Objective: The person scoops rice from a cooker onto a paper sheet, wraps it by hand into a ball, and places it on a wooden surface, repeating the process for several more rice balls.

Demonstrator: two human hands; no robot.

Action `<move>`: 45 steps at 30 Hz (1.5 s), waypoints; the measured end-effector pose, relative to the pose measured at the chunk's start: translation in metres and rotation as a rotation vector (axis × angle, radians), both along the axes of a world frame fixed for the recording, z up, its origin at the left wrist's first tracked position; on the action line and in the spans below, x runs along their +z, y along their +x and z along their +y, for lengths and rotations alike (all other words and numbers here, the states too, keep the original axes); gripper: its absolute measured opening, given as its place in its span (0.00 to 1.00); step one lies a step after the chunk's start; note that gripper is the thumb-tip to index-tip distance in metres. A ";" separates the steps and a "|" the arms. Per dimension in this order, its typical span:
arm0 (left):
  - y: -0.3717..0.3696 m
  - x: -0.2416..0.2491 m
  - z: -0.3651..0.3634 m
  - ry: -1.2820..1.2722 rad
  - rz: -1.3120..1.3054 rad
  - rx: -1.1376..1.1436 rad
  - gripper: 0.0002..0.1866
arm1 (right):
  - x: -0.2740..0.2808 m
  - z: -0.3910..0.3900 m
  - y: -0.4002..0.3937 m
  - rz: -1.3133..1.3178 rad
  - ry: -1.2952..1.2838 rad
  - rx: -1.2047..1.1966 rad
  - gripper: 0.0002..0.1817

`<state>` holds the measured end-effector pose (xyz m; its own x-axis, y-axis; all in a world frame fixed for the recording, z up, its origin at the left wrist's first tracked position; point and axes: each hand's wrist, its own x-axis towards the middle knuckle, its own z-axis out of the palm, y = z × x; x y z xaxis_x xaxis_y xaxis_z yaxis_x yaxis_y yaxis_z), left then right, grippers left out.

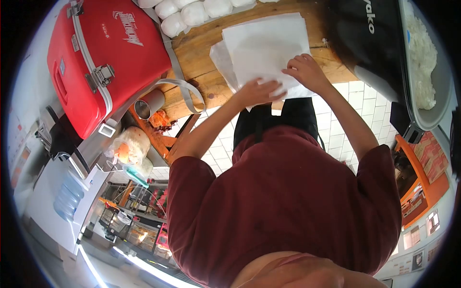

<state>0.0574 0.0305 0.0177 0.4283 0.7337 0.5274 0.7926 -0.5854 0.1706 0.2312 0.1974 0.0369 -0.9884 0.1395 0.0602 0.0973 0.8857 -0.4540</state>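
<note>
A stack of white paper sheets [266, 43] lies at the near edge of the wooden table [199, 55], its sheets slightly out of line. My left hand [261, 91] is over the near left part of the sheets, its fingers stretched out and apart. At their right edge, my right hand [306, 72] has bent, separated fingers with the tips on the top sheet. No object shows in either hand. Whether a sheet is pinched beneath the fingers is hidden.
To the left stands a red cooler box [120, 53] with metal latches. Several white wrapped bundles [192, 13] sit at the far edge. A large black lidded cooker [370, 43] holds white rice [421, 62] at right. A metal cup [149, 104] is below the cooler.
</note>
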 end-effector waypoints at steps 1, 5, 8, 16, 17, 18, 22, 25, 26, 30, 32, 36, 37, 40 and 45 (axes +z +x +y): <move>-0.011 0.008 0.013 -0.085 0.065 0.122 0.16 | -0.003 -0.004 0.003 -0.005 -0.012 -0.006 0.12; -0.070 -0.023 0.027 -0.400 0.166 0.095 0.08 | -0.028 -0.002 0.013 0.070 -0.046 -0.082 0.10; -0.068 -0.041 0.023 -0.479 0.186 0.028 0.09 | -0.048 -0.005 0.019 0.109 -0.059 -0.149 0.10; -0.076 -0.059 0.035 -0.368 -0.022 -0.025 0.12 | -0.062 -0.005 0.027 0.191 -0.031 -0.197 0.12; -0.075 -0.063 0.033 -0.536 -0.089 0.057 0.15 | -0.066 -0.006 0.025 0.119 -0.067 -0.276 0.13; -0.076 -0.060 0.039 -0.534 -0.085 0.052 0.15 | -0.070 -0.006 0.022 0.049 -0.100 -0.355 0.15; -0.062 -0.033 0.073 -0.907 -0.488 0.510 0.14 | -0.048 0.013 -0.002 -0.133 -0.577 -0.713 0.15; -0.065 -0.021 0.098 -0.811 -0.264 0.597 0.13 | -0.051 0.035 -0.017 -0.221 -0.404 -0.765 0.14; -0.066 -0.020 0.104 -0.817 -0.073 0.533 0.14 | -0.058 0.041 -0.019 -0.169 -0.285 -0.682 0.14; -0.066 -0.032 0.098 -0.893 0.141 0.428 0.11 | -0.045 0.038 -0.024 -0.407 -0.392 -0.561 0.08; -0.056 -0.028 0.078 -0.779 0.121 0.422 0.09 | -0.048 0.022 -0.016 -0.324 -0.182 -0.500 0.06; -0.027 -0.040 0.038 -0.398 -0.128 0.497 0.08 | -0.044 -0.010 -0.006 -0.151 0.264 -0.391 0.08; -0.023 -0.045 0.032 -0.403 -0.148 0.498 0.12 | -0.044 -0.016 -0.006 -0.149 0.265 -0.390 0.08; -0.007 -0.059 0.025 -0.317 -0.188 0.593 0.16 | -0.047 -0.033 -0.008 -0.208 0.441 -0.398 0.13; 0.017 -0.047 0.026 -0.471 -0.354 0.626 0.31 | -0.053 -0.038 -0.006 0.041 0.292 -0.562 0.15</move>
